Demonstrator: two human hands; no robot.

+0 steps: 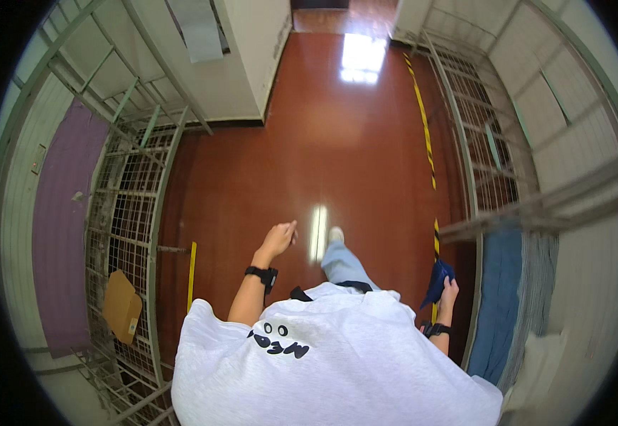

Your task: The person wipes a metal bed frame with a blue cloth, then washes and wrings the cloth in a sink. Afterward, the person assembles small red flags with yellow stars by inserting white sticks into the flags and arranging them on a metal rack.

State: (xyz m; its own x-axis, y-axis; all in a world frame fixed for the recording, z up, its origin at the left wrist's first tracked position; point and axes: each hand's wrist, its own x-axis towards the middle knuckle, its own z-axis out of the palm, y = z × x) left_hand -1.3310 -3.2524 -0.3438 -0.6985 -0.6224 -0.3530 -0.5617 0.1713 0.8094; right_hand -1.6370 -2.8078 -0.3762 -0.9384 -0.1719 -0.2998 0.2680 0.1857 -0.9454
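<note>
Dark blue cloth [437, 282] is hanging from the right hand [449, 292], beyond the right edge of the pale grey shirt [366, 355], its lower corner pointing back toward that shirt; whether it is a flat piece or a pouch, I cannot tell. Fingers and thumb of the right hand are gripping it near its right edge. Ahead of the shirt and left of its middle, the left hand [278, 240] is hovering over the red-brown floor [238, 170], its fingers loosely bent and released, nothing showing between them. A black wrist device [261, 277] is circling the left wrist, and a black band [435, 329] the right. A light blue trouser leg [348, 266] and a pale shoe [335, 234] are extending forward from the shirt. Left of the shirt, a metal bed frame [158, 213] is standing, with brown cardboard [122, 309] lying on its mesh and a purple mat [67, 234] stretching beyond. Right of the shirt, a second bed frame [457, 124] is standing farther ahead, and a blue mattress [501, 298] is lying nearer. Yellow-and-black tape [423, 106] is running along the floor, ahead of the shirt and to its right.
</note>
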